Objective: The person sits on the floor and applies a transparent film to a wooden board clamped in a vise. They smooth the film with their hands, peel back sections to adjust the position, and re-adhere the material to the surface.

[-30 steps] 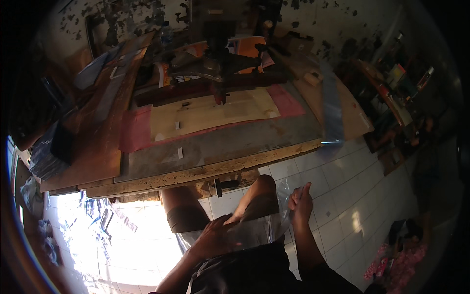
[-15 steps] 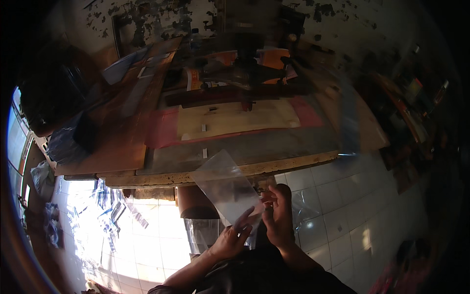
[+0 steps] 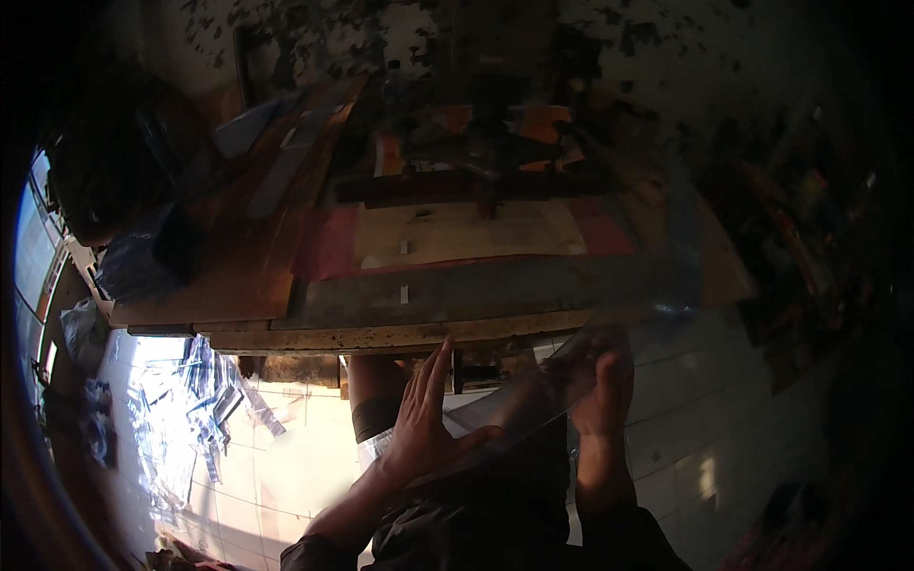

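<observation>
A clear plastic sheet slants between my two hands above my lap, in front of the bench's near edge. At its right end, my right hand is closed on it, the thumb pointing up and the fingers partly lost in shadow. My left hand is at the sheet's left end, fingers stretched upward and the thumb spread out to the right along the plastic. The fingers of that hand are not wrapped round it. The far part of the sheet is dim and hard to make out.
The wooden workbench has a pale yellow panel with red ends on it, below a dark bar-like device. Small white pieces lie near its front. Shiny plastic scraps litter the tiled floor at left.
The plastic sheet has swung from standing up to the left to slanting up toward the right. My hands have moved apart, the right one rightward and the left one slightly left and up.
</observation>
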{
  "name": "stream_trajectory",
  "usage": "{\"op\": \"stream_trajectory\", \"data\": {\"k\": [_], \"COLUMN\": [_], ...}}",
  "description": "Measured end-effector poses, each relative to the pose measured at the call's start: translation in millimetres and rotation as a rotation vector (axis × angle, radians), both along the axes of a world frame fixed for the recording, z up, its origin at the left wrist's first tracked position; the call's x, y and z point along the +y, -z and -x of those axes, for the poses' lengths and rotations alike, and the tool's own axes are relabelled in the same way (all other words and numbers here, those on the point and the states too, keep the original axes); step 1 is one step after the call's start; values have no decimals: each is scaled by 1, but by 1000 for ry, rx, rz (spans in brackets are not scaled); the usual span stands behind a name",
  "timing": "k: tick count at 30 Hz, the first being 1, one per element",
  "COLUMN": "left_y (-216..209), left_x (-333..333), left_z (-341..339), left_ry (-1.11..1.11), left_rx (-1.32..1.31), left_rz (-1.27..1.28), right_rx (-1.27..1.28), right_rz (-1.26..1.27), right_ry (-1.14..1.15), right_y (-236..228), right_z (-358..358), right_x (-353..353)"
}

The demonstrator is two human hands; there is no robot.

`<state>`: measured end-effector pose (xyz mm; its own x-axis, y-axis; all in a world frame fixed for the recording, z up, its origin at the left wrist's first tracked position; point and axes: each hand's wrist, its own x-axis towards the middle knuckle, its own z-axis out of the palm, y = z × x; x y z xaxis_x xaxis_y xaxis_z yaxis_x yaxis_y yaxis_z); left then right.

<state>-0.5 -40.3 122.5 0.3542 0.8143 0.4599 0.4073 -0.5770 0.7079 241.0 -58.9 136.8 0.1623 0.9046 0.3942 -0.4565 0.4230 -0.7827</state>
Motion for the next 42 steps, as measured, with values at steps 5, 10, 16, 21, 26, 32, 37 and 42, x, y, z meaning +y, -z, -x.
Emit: {"op": "stream_trajectory", "data": {"k": [5,10,16,21,26,32,37,42], "left_y": [-55,-94,-124,-128,-46,44,69,84], "left_x": [15,35,55,60,54,32,-3,-28], "left_z": [19,-1,-26,-55,-40,19,30,40], "left_ry": [390,278,371,461,548,691,513,259], "left_rx": [90,13,-58,-43,159,121,-317,-228], "left_rz": [246,-203,-100,-152,-136,451,703,814], "right_rx": [243,-106,-38,-346,-347,-90,-124,-386], "right_rz": [-422,-721,-691,-834,-249,65,214,196], "right_ry": [225,436,1022,777,1229,347,121,99], "right_y": [-76,-154,-240,-263,-148,-65,-5,7], "right_z": [-15,-87,-118,-146,-132,6,66,73], "right_x": [16,-14,-17,-39,-28,18,36,28]}}
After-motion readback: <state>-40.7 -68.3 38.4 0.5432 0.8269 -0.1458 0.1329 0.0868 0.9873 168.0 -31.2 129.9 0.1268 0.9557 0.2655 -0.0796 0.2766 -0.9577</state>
